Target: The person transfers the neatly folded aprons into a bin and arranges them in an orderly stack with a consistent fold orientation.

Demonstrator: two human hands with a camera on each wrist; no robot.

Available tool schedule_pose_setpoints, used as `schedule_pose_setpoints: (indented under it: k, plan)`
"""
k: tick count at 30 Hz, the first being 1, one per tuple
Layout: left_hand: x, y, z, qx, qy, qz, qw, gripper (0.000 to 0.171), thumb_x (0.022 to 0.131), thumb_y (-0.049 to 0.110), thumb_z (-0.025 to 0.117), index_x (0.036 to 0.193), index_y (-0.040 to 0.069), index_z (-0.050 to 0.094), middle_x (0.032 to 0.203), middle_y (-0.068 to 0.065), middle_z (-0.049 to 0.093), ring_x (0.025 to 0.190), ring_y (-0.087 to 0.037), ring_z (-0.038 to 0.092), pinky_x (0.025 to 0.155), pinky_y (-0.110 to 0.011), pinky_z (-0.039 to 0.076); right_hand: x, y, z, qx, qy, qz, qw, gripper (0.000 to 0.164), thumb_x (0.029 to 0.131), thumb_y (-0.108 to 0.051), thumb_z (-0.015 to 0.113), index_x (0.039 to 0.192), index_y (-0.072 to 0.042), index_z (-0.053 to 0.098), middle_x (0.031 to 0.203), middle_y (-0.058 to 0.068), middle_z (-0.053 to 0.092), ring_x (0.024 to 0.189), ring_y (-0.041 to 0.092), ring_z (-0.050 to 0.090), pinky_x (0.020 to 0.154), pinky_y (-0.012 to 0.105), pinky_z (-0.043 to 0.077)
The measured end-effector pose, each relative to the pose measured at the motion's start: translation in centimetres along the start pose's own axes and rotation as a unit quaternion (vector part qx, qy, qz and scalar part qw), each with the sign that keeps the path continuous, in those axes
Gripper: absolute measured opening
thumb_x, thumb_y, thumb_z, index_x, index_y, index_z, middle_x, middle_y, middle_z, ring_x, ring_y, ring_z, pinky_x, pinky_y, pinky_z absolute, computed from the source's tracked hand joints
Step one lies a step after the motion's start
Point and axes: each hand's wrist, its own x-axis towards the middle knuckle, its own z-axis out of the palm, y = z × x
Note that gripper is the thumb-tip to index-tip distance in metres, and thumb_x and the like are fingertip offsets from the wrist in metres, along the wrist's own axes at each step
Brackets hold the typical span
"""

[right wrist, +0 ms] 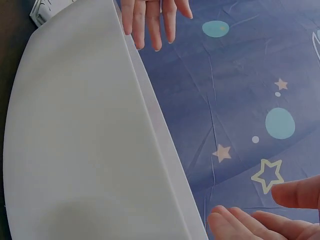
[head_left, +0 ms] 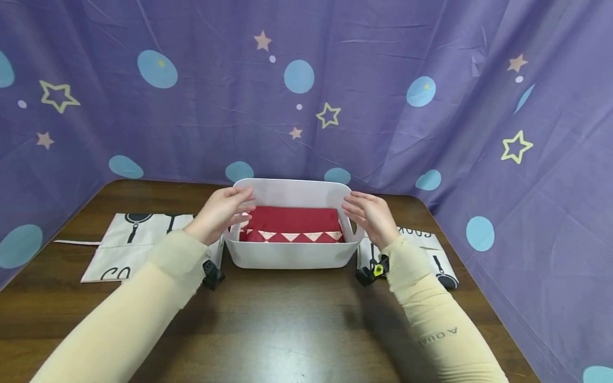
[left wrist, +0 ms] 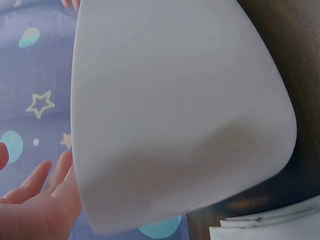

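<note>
A white plastic basket (head_left: 290,256) with side handle holes stands toward the back of the table. Inside it lies a folded red cloth (head_left: 294,219) with a band of white triangles along its front. My left hand (head_left: 224,211) hovers at the basket's left end, fingers extended over the rim. At the right end is my right hand (head_left: 370,215), its fingers loosely extended and pointing inward. Neither hand holds anything. The left wrist view shows the basket's outer wall (left wrist: 175,100) close up, with the left hand's fingers (left wrist: 60,175) beside its upper edge.
A folded white cloth with pan prints (head_left: 129,250) lies left of the basket, its strap (head_left: 76,242) trailing outward. Another printed white cloth (head_left: 433,252) lies to the right, partly behind the right wrist. A purple curtain (head_left: 306,96) hangs behind the wooden table (head_left: 287,319).
</note>
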Motion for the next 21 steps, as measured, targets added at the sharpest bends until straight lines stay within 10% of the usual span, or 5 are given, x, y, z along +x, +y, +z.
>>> schedule_pose_setpoints:
  k: [21]
  plan:
    - [-2.4,0.1,3.7,-0.053,0.011,0.035,0.9979,0.057,0.104,0.031,0.051,0.149,0.000,0.038,0.147,-0.018,0.050,0.127,-0.030,0.058,0.098,-0.030,0.052,-2.4,-0.5,-2.3,0.002,-0.015,-0.027,1.000,0.046,0.104,-0.012,0.048,0.146,0.005,0.038,0.129,0.018,0.064,0.094,0.013,0.073,0.092,0.028,0.056]
